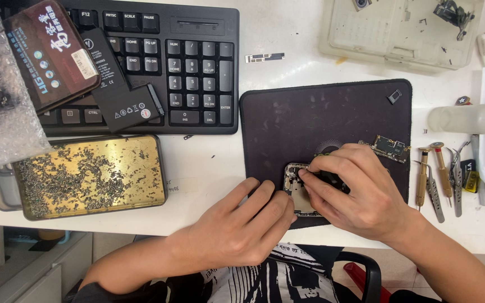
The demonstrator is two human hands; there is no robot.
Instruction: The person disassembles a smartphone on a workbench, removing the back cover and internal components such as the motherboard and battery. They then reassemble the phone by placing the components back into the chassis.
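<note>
I see both hands on the dark work mat (321, 112), near its front edge. An opened phone frame (297, 191) lies flat there, mostly covered. My left hand (242, 224) rests at the mat's front-left corner, fingers curled over the frame's left side, pressing it down; can't tell if it's clamped or just resting. My right hand (360, 191) sits over the frame's right part, thumb and forefinger pinched together on sth small at the frame's top edge; too small to tell what. Hands just beside each other, nearly touching.

A small green circuit board (391, 147) lies on the mat, just right of the right hand's knuckles. A tiny dark part (394, 96) sits near the mat's back-right corner. Right of the mat: a row of screwdrivers and tweezers (439, 179), and a clear bottle (467, 119) lying on its side. Left of the mat: gold tray of tiny screws (91, 177). Back-left of the mat: black keyboard (197, 62) w/ a black phone battery (122, 92) lying on it.
</note>
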